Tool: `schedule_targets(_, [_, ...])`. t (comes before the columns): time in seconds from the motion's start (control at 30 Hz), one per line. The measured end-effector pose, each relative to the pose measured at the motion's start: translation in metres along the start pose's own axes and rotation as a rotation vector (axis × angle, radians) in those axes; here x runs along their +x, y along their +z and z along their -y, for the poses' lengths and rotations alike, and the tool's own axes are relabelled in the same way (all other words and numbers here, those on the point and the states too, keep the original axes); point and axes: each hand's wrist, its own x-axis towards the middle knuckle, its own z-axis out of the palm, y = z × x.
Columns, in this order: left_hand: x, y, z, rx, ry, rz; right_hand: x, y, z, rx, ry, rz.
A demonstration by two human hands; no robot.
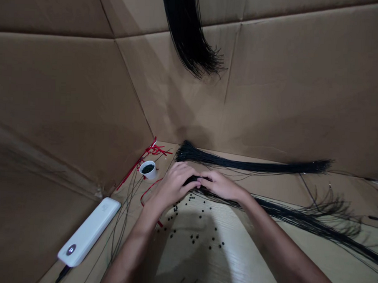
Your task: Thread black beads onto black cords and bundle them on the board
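Note:
My left hand (177,180) and my right hand (216,185) meet over the near end of a long bundle of black cords (280,210), which runs off to the right edge. Both hands are closed around the bundle, with the fingers of the two touching. What lies inside the grip is mostly hidden. Just behind them rests a second, tied-looking bundle of black strands (244,163) along the back wall. Small black beads (200,217) lie scattered on the pale board in front of my hands.
A white cup (148,169) holds dark beads. Red ribbon scraps (155,148) lie in the corner. A white power bank (89,232) with a cable is at the left. Another black bundle (193,37) hangs from above. Cardboard walls (287,100) enclose the back and left.

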Motion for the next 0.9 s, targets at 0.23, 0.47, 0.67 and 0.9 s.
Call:
schedule_targets(0.23, [-0.002, -0.009, -0.016, -0.217, -0.062, -0.104, -0.005, -0.016, 0.021, 0.19, 0.057, 0.081])
schedule_targets(0.47, [0.002, -0.01, -0.017, -0.301, -0.096, -0.161, -0.006, -0.019, 0.026, 0.23, 0.046, 0.079])
schedule_targets(0.67, [0.003, -0.009, -0.012, -0.2, -0.137, -0.41, -0.004, -0.017, 0.022, 0.237, 0.024, -0.013])
schedule_targets(0.9, [0.014, 0.011, -0.005, -0.769, -0.515, -0.607, 0.004, -0.009, 0.013, 0.229, -0.014, -0.203])
